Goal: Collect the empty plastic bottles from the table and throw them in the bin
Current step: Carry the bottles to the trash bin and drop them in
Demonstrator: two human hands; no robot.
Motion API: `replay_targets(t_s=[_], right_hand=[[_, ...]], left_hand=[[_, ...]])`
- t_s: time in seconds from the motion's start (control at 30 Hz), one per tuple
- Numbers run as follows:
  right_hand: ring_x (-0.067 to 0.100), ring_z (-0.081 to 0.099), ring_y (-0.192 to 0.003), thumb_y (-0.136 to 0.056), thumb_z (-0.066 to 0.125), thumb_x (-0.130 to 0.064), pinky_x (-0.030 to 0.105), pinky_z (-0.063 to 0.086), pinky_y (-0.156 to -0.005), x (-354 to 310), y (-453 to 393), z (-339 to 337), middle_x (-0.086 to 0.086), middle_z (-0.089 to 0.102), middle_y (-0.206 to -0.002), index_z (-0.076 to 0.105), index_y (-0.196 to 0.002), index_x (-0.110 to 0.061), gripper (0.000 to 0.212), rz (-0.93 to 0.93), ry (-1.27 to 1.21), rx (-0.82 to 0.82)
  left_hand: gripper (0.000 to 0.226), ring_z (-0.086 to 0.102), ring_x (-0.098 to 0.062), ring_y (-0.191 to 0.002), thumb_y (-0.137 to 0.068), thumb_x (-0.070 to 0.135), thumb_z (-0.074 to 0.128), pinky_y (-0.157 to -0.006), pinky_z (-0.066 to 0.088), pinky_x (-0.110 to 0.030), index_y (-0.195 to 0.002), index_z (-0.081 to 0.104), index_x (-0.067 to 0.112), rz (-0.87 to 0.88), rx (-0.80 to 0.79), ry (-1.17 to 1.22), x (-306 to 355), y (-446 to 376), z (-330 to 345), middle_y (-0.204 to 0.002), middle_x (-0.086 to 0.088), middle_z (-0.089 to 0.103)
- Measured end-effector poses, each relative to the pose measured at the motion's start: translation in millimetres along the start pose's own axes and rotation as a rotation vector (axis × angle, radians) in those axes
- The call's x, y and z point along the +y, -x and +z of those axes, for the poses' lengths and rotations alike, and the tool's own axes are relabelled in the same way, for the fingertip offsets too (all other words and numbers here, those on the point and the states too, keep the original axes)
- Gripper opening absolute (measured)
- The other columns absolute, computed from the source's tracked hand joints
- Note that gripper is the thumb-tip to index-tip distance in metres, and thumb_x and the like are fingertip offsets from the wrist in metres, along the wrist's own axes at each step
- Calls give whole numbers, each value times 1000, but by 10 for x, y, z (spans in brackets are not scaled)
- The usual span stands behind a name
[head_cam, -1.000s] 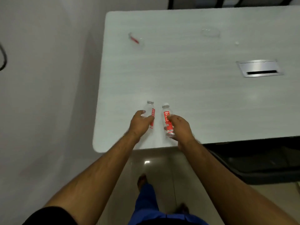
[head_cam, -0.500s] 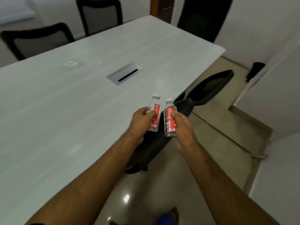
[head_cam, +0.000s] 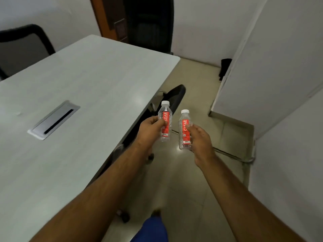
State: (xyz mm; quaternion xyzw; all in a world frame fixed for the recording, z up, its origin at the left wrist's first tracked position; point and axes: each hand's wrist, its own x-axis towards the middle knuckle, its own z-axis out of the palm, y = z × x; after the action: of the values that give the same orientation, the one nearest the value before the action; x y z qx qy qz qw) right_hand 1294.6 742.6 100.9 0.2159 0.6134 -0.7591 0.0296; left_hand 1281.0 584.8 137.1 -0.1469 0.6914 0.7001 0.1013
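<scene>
My left hand [head_cam: 150,129] grips a small clear plastic bottle [head_cam: 165,122] with a red label and white cap, held upright. My right hand [head_cam: 200,139] grips a second, matching bottle [head_cam: 185,131], also upright. Both bottles hang over the floor just past the right edge of the white table [head_cam: 90,81]. A dark bin-like object [head_cam: 225,69] stands on the floor at the far right, partly hidden by a white wall corner.
A metal cable hatch [head_cam: 54,119] is set in the tabletop. A black chair [head_cam: 167,100] is tucked under the table's right edge, another chair [head_cam: 22,48] stands at the far left, and a tall black chair [head_cam: 148,23] by the door. White partition walls [head_cam: 272,67] close off the right.
The view has swung right from the table toward the room's corner. Both hands lifted the bottles off the table and carried them past its edge, and the bottles have spread slightly apart.
</scene>
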Motion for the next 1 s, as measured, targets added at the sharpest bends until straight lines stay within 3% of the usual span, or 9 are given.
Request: replay_targets(t_s=[0.17, 0.27, 0.43, 0.57, 0.83, 1.0], right_hand=[[12, 69, -73, -94, 67, -23, 25, 55, -59, -431, -1109, -290, 5, 72, -97, 67, -122, -12, 30, -35, 7, 101], [15, 67, -79, -95, 65, -22, 26, 56, -65, -797, -1737, -357, 3, 71, -95, 66, -120, -12, 27, -25, 0, 142], [24, 74, -96, -94, 67, -29, 35, 62, -75, -1316, -2808, -503, 7, 74, -112, 64, -127, -14, 36, -23, 16, 193], [24, 75, -98, -91, 70, -35, 43, 63, -81, -1570, -3759, -616, 6, 74, -117, 61, -134, -18, 47, -13, 37, 222], [25, 73, -100, -96, 64, -33, 41, 63, -80, -2150, -5889, -827, 6, 72, -118, 59, -134, -19, 40, -1, 37, 171], [23, 72, -100, -96, 65, -32, 38, 62, -78, -2766, -7188, -924, 6, 72, -118, 59, -133, -18, 40, 12, 29, 138]], left_hand=[[16, 71, -31, -100, -93, 18, 61, -91, 58, -50, -103, 73, 15, 42, -133, -3, 264, -1189, 628, -112, -21, 71], [21, 70, -35, -106, -93, 18, 62, -89, 59, -49, -111, 71, 12, 27, -199, 20, 514, -1955, 1000, -113, -18, 72], [36, 74, -28, -97, -91, 21, 65, -73, 61, -36, -126, 63, 14, 2, -285, 5, 966, -3075, 1558, -111, -13, 73], [42, 75, -24, -95, -91, 25, 66, -80, 63, -44, -132, 58, 19, 21, -324, -32, 1252, -3959, 1988, -109, -8, 73], [41, 73, -23, -98, -91, 28, 66, -66, 60, -32, -130, 59, 18, 0, -281, -52, 1610, -5868, 2943, -112, -7, 72], [39, 72, -21, -95, -90, 24, 66, -61, 60, -29, -127, 60, 15, -17, -202, -58, 2166, -6904, 3522, -111, -8, 72]])
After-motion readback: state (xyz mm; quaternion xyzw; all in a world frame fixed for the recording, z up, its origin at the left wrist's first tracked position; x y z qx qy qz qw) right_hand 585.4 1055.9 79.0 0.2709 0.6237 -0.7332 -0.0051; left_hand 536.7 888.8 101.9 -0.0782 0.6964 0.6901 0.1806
